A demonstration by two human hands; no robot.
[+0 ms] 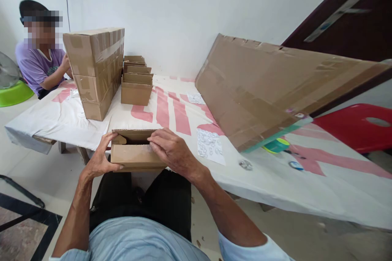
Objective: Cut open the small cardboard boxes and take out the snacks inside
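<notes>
A small brown cardboard box [137, 155] with an open top is held at the table's front edge, above my lap. My left hand [99, 157] grips its left end, thumb along the near side and fingers at the upper corner. At the box's right end, my right hand [173, 151] has its fingers bent together over the opening, in contact with a flap or edge. Those fingers hide what exactly they pinch. A folded-in corner flap [120, 139] shows inside the box on the left.
Taped boxes [98, 69] form a tall stack at the left. Several open cartons [136, 89] stand in a row beside it. A large cardboard sheet [260, 89] leans at the right. Printed sheets [210, 147] and a tape roll [295, 166] lie on the cloth. Another person [45, 61] sits far left.
</notes>
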